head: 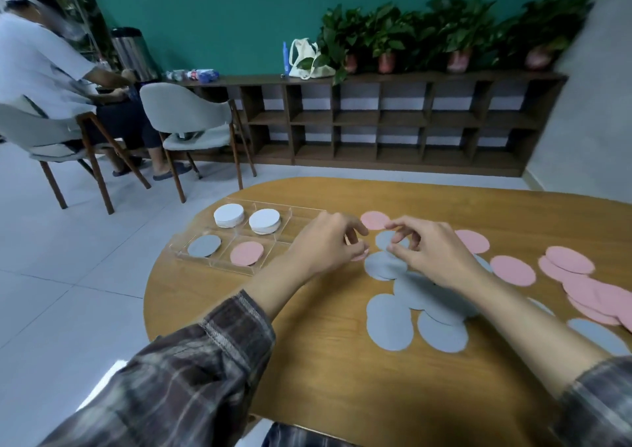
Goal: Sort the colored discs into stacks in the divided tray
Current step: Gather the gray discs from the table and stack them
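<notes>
The plaid left sleeve (191,371) and plaid right sleeve (602,402) lie nearest the viewer, at 7 and 5 o'clock of the oval wooden table (342,361).

**Governing relation.** The clear plastic divided tray (212,261) lies at 9 o'clock from the left hand (328,241), which is the nearer hand. Its pink compartment is the closer one, and its grey compartment is one cell further along the same bearing. The discs are round, so no long axis applies.

**Grip state.**
- The left hand curls its fingers onto a thin pink paper disc (360,257), just beside the tray's right end. Only the disc's edge shows.
- The right hand (434,255) sets thumb and forefinger on a loose grey paper disc (383,239) at 12 o'clock of the grey cluster. It cannot be determined whether the pinch has closed.

**Count.**
- Tray, far row: two white disc stacks (229,215).
- Tray, near row: one grey stack (204,245) and one pink stack (247,253). The remaining cells are partly hidden.
- Loose grey discs (390,321): about eight.
- Loose pink discs (513,270): at least seven.
- Overlaps at 3 o'clock prevent an exact count.
</notes>
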Demonstrator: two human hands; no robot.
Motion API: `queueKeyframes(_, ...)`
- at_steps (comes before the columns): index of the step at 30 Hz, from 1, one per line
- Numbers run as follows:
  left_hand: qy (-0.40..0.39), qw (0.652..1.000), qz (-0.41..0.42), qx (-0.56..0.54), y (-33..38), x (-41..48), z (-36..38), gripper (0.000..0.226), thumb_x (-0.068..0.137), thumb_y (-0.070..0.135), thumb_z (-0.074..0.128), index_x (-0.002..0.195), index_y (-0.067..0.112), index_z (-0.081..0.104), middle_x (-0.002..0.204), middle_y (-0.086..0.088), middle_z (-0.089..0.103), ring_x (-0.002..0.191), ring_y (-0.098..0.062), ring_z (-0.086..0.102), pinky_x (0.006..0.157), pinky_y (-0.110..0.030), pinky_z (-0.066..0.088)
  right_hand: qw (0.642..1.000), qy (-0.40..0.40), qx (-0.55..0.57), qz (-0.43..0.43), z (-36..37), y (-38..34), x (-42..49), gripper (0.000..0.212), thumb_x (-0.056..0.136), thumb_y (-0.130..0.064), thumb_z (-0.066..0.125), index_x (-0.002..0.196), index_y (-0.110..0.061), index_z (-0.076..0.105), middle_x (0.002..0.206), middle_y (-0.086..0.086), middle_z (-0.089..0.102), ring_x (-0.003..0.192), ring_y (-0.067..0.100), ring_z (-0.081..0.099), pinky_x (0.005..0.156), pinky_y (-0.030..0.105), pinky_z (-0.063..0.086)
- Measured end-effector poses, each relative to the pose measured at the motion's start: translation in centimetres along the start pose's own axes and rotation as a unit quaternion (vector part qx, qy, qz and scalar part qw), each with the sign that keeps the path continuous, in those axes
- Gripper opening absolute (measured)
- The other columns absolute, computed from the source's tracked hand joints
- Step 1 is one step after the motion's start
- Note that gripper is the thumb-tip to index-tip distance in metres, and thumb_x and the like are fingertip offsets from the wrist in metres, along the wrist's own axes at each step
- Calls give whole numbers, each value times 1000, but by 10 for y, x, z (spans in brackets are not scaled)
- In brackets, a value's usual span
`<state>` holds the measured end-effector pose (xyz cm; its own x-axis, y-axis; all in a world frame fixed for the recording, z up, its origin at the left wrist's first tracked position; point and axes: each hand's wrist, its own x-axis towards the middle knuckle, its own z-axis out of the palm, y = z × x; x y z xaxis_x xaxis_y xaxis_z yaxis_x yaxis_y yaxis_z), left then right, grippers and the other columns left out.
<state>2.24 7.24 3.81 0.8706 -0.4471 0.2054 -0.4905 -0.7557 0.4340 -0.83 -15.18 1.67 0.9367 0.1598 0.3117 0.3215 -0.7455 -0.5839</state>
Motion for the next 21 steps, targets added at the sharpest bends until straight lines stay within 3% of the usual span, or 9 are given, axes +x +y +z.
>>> queueKeyframes(3, -9, 1000, 9, -11, 4, 2, 28, 22, 91, 36, 75, 111, 25, 76, 91, 10, 76, 76, -4, 66, 98, -32, 49, 1000, 6, -12, 0, -4, 15, -19, 29, 87, -22, 77, 116, -28, 71, 92, -15, 69, 71, 2, 55, 65, 10, 35)
queueKeyframes(6, -9, 999, 16, -34, 3, 3, 55, 29, 88, 39, 77, 113, 24, 76, 103, 7, 75, 83, -7, 63, 93, -36, 55, 1000, 16, -22, 4, -3, 28, -37, 31, 87, -22, 78, 115, -29, 70, 92, -17, 68, 78, 5, 53, 72, 18, 36)
queueKeyframes(11, 26, 998, 27, -52, -2, 9, 87, 46, 80, 55, 76, 117, 27, 75, 122, 11, 65, 117, -8, 59, 105, -36, 48, 998, 52, -35, 2, 6, 47, -52, 33, 85, -21, 80, 115, -31, 70, 94, -17, 67, 85, -2, 52, 77, 7, 35)
queueKeyframes(17, 41, 997, 42, -43, -11, 13, 104, 45, 79, 62, 76, 112, 32, 75, 119, 19, 66, 116, -4, 57, 101, -36, 49, 998, 59, -39, -3, 18, 60, -54, 33, 89, -22, 77, 121, -27, 69, 97, -17, 66, 92, 6, 52, 81, 22, 44)
queueKeyframes(21, 55, 996, 55, -53, -14, 12, 104, 39, 82, 54, 80, 110, 28, 76, 115, 19, 69, 114, -5, 57, 96, -35, 52, 998, 58, -31, 5, 19, 66, -53, 33, 88, -21, 78, 120, -27, 70, 97, -19, 65, 93, 3, 53, 82, 12, 41)
